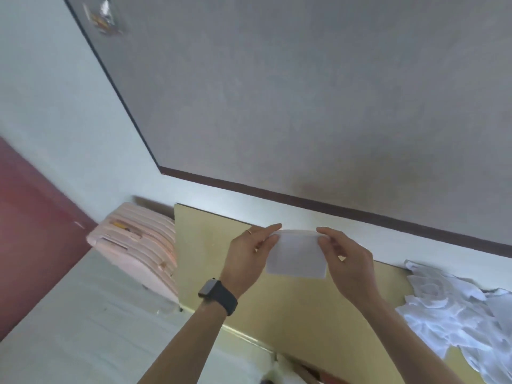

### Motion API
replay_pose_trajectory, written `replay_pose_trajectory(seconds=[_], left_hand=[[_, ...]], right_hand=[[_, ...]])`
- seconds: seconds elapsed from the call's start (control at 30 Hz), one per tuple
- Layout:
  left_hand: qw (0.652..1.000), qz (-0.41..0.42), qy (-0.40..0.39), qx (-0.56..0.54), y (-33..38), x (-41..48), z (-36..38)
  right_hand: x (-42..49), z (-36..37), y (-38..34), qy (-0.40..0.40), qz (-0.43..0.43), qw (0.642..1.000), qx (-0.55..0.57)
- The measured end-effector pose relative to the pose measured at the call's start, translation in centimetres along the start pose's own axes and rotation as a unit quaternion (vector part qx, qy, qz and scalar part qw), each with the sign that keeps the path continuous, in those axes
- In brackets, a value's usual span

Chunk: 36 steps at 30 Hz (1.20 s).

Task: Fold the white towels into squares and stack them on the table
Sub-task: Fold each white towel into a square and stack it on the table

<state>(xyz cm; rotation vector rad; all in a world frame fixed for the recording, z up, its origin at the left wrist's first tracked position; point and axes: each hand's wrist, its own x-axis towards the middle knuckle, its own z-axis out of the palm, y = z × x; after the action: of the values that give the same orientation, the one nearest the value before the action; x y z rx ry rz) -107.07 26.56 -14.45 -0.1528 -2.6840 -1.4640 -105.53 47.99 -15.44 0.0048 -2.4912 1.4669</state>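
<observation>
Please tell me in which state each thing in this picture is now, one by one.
held towel: folded small, hanging above the table, pinched at both top corners.
left hand: pinches the towel's top left corner.
right hand: pinches the top right corner.
towel pile: crumpled, unfolded, lying on the table's right end.
pink suitcase: on the floor beside the table's left edge.

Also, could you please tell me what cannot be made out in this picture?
Head view:
- Crumpled white towel pile: cut off by the right edge, count unclear.
- Small folded white towel: top corners hidden under the left hand and right hand; layers unclear.
- Shiny item on the grey board: blurred, unidentifiable.
- Yellow table: right part buried under that pile.
</observation>
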Motion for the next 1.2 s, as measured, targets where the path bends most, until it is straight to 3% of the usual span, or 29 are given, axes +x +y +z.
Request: replay_pose_trajectory(seconds=[0.13, 0.37, 0.6, 0.73, 0.83, 1.07, 1.2], left_hand=[[0.983, -0.096, 0.118, -0.1, 0.9, -5.4, -3.0], [0.894, -0.272, 0.274, -0.226, -2.2, -19.2, -8.3], [0.835, -0.29, 0.443, -0.15, -3.9, -37.3, -16.2], [0.781, -0.316, 0.527, -0.111, -6.0, -48.2, -20.7], [0.747, -0.324, 0.553, -0.175, -8.5, -57.2, -24.0], [0.71, -0.379, 0.541, -0.243, -13.3, -76.9, -28.7], [0.632, -0.411, 0.612, -0.238, -14.4, -84.6, -31.7]], right_hand=[[-1.1, 1.9, -2.6, -0.088, 0.018, 0.992, 0.083], [-7.5, 9.6, -6.8, -0.295, 0.053, 0.941, 0.156], [-21.0, 19.4, -15.1, -0.446, -0.05, 0.885, 0.128], [-31.3, 25.1, -20.7, -0.49, -0.116, 0.857, 0.108], [-40.0, 29.6, -24.5, -0.525, -0.131, 0.834, 0.107], [-57.8, 37.4, -29.2, -0.649, -0.123, 0.746, 0.084], [-65.3, 41.3, -32.0, -0.742, -0.105, 0.661, 0.045]])
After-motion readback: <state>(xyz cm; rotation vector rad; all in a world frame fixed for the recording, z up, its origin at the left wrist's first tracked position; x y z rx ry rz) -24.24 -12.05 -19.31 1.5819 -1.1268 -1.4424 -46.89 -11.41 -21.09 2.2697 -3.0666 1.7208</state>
